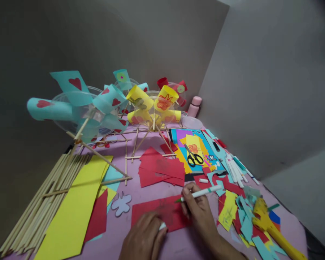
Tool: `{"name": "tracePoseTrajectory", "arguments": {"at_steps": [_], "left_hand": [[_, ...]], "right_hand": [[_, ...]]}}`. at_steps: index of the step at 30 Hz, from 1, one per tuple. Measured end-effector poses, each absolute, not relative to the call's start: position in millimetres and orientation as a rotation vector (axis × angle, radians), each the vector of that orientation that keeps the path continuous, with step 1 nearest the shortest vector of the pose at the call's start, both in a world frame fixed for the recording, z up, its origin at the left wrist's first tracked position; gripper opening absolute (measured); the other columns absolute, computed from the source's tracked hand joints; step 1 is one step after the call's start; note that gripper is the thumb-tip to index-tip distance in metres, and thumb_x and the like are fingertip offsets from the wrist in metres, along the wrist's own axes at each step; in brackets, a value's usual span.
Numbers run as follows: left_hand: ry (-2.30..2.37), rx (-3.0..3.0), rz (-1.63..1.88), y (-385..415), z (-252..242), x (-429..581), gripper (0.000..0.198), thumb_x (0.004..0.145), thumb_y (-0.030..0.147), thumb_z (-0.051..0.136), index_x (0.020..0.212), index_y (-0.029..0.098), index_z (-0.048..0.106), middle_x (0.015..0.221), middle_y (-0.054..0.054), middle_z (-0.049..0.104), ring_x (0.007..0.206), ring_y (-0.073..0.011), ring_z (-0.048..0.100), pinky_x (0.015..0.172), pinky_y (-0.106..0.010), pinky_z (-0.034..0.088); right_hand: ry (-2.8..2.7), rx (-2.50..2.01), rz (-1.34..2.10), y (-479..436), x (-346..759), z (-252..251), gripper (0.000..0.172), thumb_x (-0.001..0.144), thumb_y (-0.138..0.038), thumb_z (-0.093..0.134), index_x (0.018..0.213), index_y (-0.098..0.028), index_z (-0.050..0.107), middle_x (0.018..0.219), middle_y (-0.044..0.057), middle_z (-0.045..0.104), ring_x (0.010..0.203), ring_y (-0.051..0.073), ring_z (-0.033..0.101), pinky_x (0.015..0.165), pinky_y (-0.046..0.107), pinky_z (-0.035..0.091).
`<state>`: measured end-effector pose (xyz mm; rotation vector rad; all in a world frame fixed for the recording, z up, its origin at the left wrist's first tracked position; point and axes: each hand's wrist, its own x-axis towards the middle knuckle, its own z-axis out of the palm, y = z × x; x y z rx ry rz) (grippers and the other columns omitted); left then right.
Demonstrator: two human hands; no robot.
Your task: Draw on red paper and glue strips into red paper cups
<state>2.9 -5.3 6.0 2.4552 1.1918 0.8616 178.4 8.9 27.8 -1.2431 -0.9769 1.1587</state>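
Extending leftward from the nib point(178, 200) of the green marker point(206, 191), red paper point(171, 213) lies crosswise. The right hand point(197, 206) pinches the marker; the left hand's point(144, 234) curled fingers hold a white cap point(162, 226).

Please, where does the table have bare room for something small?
Bare tabletop shows below the butterfly cutout, between left hand and leftmost red sheet. A narrow strip separates red stack and red card. The right is crowded: scraps, markers, yellow tool.
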Motion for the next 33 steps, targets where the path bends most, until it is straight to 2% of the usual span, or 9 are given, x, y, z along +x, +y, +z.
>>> {"name": "tracePoseTrajectory", "arguments": {"at_steps": [3,7,11,19,24,33], "left_hand": [[1.246,2.750,0.846,2.2,-9.0,-0.9,0.019,0.091,0.028,0.046,0.090,0.023,0.064,0.110,-0.006,0.070,0.098,-0.0211,0.066,0.082,-0.030,0.054],[1.203,2.900,0.640,3.5,-34.5,2.0,0.013,0.085,0.026,0.053,0.089,0.022,0.065,0.110,-0.005,0.071,0.097,-0.0225,0.067,0.080,-0.031,0.055],[1.187,2.857,0.555,0.6,-48.8,2.6,0.013,0.084,0.029,0.058,0.094,0.024,0.064,0.115,-0.003,0.069,0.099,-0.0219,0.066,0.082,-0.031,0.054],[1.326,2.820,0.554,-10.5,-51.4,10.3,0.020,0.090,0.024,0.047,0.103,0.023,0.062,0.110,-0.004,0.071,0.099,-0.0224,0.066,0.084,-0.035,0.054],[1.491,2.680,0.620,-16.9,-50.4,19.7,0.020,0.090,0.020,0.046,0.094,0.023,0.065,0.108,-0.003,0.071,0.101,-0.0219,0.063,0.090,-0.037,0.050],[1.464,2.705,0.702,-14.4,-42.2,15.0,0.027,0.095,0.028,0.038,0.095,0.023,0.064,0.107,-0.002,0.071,0.100,-0.0199,0.063,0.088,-0.035,0.052]], "right_hand": [[-1.152,-1.258,1.173,17.1,165.5,17.4,0.037,0.088,-0.054,0.048,0.069,-0.022,0.044,0.050,-0.010,0.036,0.044,0.009,0.033,0.043,0.021,0.028],[-1.357,-1.341,1.084,21.5,164.4,-0.1,0.023,0.090,-0.040,0.047,0.075,-0.022,0.048,0.060,-0.006,0.044,0.055,0.012,0.042,0.053,0.024,0.033],[-1.463,-1.372,1.018,17.1,170.1,-12.7,0.018,0.088,-0.031,0.044,0.072,-0.023,0.047,0.054,-0.007,0.039,0.050,0.013,0.041,0.050,0.024,0.030],[-1.586,-1.458,0.996,15.6,174.1,-15.7,0.016,0.083,-0.025,0.043,0.067,-0.024,0.045,0.055,-0.006,0.044,0.051,0.014,0.043,0.051,0.025,0.030],[-1.640,-1.491,0.949,15.8,171.6,-13.5,0.017,0.083,-0.026,0.042,0.067,-0.024,0.042,0.053,-0.006,0.043,0.049,0.014,0.042,0.049,0.025,0.031],[-1.793,-1.394,0.711,15.8,173.7,-15.6,0.019,0.088,-0.023,0.042,0.070,-0.024,0.046,0.058,-0.004,0.051,0.051,0.014,0.050,0.051,0.025,0.037]]}}
